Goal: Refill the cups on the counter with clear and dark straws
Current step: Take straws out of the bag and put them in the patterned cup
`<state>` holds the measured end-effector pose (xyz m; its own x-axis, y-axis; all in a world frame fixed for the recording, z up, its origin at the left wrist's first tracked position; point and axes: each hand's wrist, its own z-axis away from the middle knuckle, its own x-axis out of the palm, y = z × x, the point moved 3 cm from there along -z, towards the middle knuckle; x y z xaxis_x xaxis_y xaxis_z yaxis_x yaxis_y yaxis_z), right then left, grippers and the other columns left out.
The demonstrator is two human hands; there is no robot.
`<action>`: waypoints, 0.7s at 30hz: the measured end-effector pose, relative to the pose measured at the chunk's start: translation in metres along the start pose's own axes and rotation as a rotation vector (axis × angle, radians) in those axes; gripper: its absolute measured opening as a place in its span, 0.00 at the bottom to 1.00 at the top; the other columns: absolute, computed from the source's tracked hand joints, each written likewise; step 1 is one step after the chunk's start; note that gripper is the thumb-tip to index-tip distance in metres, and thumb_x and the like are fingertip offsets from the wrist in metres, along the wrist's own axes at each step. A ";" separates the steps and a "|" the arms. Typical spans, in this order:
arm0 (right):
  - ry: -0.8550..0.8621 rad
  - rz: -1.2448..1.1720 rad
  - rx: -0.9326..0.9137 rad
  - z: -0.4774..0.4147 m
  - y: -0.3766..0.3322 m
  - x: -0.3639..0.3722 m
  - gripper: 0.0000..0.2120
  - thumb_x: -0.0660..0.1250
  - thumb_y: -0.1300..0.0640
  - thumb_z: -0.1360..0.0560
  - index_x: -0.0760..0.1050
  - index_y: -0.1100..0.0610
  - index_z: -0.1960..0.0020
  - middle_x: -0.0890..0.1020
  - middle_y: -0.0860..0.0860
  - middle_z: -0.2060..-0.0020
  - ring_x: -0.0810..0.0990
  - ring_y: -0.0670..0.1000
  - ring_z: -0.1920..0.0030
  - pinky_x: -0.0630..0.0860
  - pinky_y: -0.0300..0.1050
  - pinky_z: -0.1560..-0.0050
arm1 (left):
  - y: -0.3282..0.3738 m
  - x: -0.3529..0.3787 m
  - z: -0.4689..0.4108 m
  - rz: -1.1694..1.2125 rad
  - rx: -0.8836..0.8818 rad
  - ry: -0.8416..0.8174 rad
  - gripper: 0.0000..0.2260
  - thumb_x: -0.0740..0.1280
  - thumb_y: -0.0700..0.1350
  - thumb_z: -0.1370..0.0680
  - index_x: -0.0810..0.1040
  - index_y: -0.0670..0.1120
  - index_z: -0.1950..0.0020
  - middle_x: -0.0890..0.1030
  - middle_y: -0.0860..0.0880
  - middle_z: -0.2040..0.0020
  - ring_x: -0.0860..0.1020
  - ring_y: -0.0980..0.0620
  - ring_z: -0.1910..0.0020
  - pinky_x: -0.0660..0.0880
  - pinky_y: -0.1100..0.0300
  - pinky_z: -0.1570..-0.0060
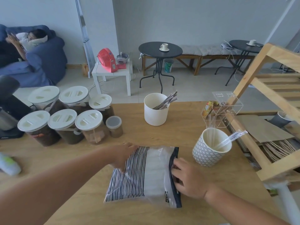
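Note:
A zip bag (146, 174) with black stripes and a dark seal strip lies flat on the wooden counter (81, 200). My left hand (123, 155) grips its striped left edge. My right hand (186, 177) presses fingers on the dark seal strip at the bag's right end. A plain white cup (155, 114) farther back holds dark straws (167, 100). A grey patterned cup (209, 150) to the right of the bag holds clear straws (230, 138) that lean out over its right rim.
Several lidded jars (65, 120) of brown contents crowd the counter's left. A clear acrylic organiser (222, 109) and a wooden shelf (267, 111) with paper bags stand at the right. A dark machine (8, 108) sits far left. A person lies on a blue sofa beyond.

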<state>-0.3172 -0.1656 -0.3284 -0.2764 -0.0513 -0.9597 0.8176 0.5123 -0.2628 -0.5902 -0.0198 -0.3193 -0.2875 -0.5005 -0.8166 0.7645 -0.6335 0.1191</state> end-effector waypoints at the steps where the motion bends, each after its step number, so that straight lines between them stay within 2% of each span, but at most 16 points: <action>1: -0.011 -0.002 -0.023 0.002 -0.002 0.005 0.08 0.72 0.53 0.26 0.82 0.56 0.52 0.79 0.51 0.46 0.77 0.53 0.46 0.78 0.49 0.48 | -0.002 0.002 -0.001 -0.004 0.006 0.000 0.58 0.82 0.52 0.32 0.44 0.53 0.16 0.54 0.47 0.17 0.63 0.42 0.21 0.66 0.45 0.25; 2: -0.046 -0.001 -0.031 0.001 -0.003 0.010 0.11 0.71 0.51 0.26 0.82 0.57 0.48 0.79 0.53 0.40 0.76 0.55 0.39 0.76 0.50 0.40 | -0.003 0.003 -0.002 -0.006 0.012 -0.001 0.57 0.82 0.53 0.32 0.45 0.53 0.16 0.54 0.47 0.17 0.62 0.43 0.21 0.64 0.45 0.24; 4: -0.160 0.042 -0.009 -0.003 -0.003 0.019 0.21 0.67 0.46 0.24 0.81 0.57 0.38 0.73 0.52 0.28 0.69 0.55 0.26 0.66 0.52 0.24 | -0.004 0.005 -0.004 -0.003 0.021 -0.002 0.56 0.82 0.52 0.32 0.46 0.52 0.16 0.55 0.47 0.16 0.60 0.43 0.20 0.62 0.45 0.23; 6: -0.241 0.087 0.027 -0.012 -0.006 0.023 0.30 0.63 0.41 0.23 0.73 0.56 0.27 0.70 0.49 0.25 0.64 0.53 0.22 0.53 0.51 0.19 | -0.004 0.004 -0.006 0.016 0.022 -0.004 0.56 0.82 0.51 0.32 0.47 0.53 0.16 0.54 0.48 0.16 0.60 0.43 0.20 0.62 0.45 0.22; 8: -0.251 0.058 0.075 -0.024 -0.009 0.025 0.34 0.64 0.42 0.21 0.64 0.54 0.19 0.68 0.48 0.23 0.61 0.53 0.19 0.46 0.50 0.17 | -0.006 0.003 -0.007 0.026 0.022 -0.010 0.56 0.82 0.50 0.32 0.47 0.53 0.16 0.54 0.48 0.16 0.61 0.43 0.20 0.63 0.45 0.23; 10: -0.236 -0.008 0.139 -0.032 -0.009 0.022 0.35 0.66 0.49 0.20 0.58 0.53 0.17 0.66 0.51 0.20 0.58 0.54 0.19 0.47 0.48 0.16 | -0.007 0.001 -0.008 0.030 0.019 -0.023 0.56 0.82 0.49 0.32 0.47 0.53 0.16 0.54 0.49 0.16 0.61 0.43 0.20 0.63 0.44 0.23; 11: -0.229 -0.042 0.162 -0.035 -0.008 0.020 0.34 0.66 0.51 0.21 0.60 0.53 0.18 0.67 0.52 0.21 0.60 0.55 0.21 0.51 0.47 0.17 | -0.007 0.001 -0.009 0.031 0.017 -0.029 0.56 0.82 0.49 0.32 0.47 0.53 0.16 0.53 0.48 0.16 0.61 0.43 0.20 0.63 0.44 0.23; 13: -0.208 -0.092 0.169 -0.037 -0.008 0.015 0.30 0.69 0.45 0.22 0.67 0.52 0.23 0.71 0.53 0.26 0.69 0.57 0.27 0.64 0.51 0.21 | -0.007 0.000 -0.011 0.033 0.011 -0.042 0.55 0.82 0.49 0.31 0.47 0.53 0.16 0.53 0.48 0.16 0.60 0.42 0.20 0.63 0.43 0.23; 14: -0.210 -0.101 0.161 -0.037 -0.008 0.014 0.30 0.69 0.42 0.23 0.68 0.51 0.24 0.71 0.53 0.27 0.69 0.57 0.28 0.66 0.52 0.22 | -0.007 0.000 -0.012 0.035 0.006 -0.046 0.55 0.82 0.49 0.31 0.47 0.53 0.16 0.52 0.48 0.16 0.60 0.42 0.19 0.62 0.43 0.23; 18: -0.306 -0.049 0.156 -0.037 -0.009 0.019 0.44 0.67 0.31 0.28 0.55 0.46 0.19 0.59 0.49 0.21 0.58 0.56 0.22 0.56 0.52 0.20 | -0.005 0.001 -0.015 0.023 -0.004 -0.040 0.53 0.80 0.51 0.29 0.46 0.52 0.16 0.51 0.46 0.15 0.58 0.41 0.19 0.61 0.42 0.22; 20: -0.335 -0.062 0.164 -0.038 -0.012 0.022 0.47 0.67 0.32 0.28 0.53 0.47 0.17 0.58 0.48 0.22 0.55 0.55 0.23 0.54 0.50 0.21 | -0.005 0.001 -0.017 0.024 0.001 -0.032 0.52 0.80 0.52 0.28 0.47 0.52 0.16 0.52 0.46 0.16 0.58 0.41 0.19 0.60 0.42 0.22; 21: -0.334 -0.068 0.178 -0.039 -0.013 0.022 0.45 0.69 0.35 0.27 0.55 0.49 0.17 0.60 0.48 0.22 0.56 0.54 0.24 0.55 0.48 0.23 | -0.006 0.001 -0.018 0.024 0.004 -0.031 0.52 0.80 0.52 0.28 0.47 0.52 0.15 0.52 0.46 0.16 0.58 0.41 0.19 0.60 0.43 0.22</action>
<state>-0.3542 -0.1398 -0.3425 -0.1778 -0.3714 -0.9113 0.8862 0.3422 -0.3124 -0.5844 -0.0060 -0.3308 -0.2870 -0.5332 -0.7959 0.7690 -0.6236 0.1405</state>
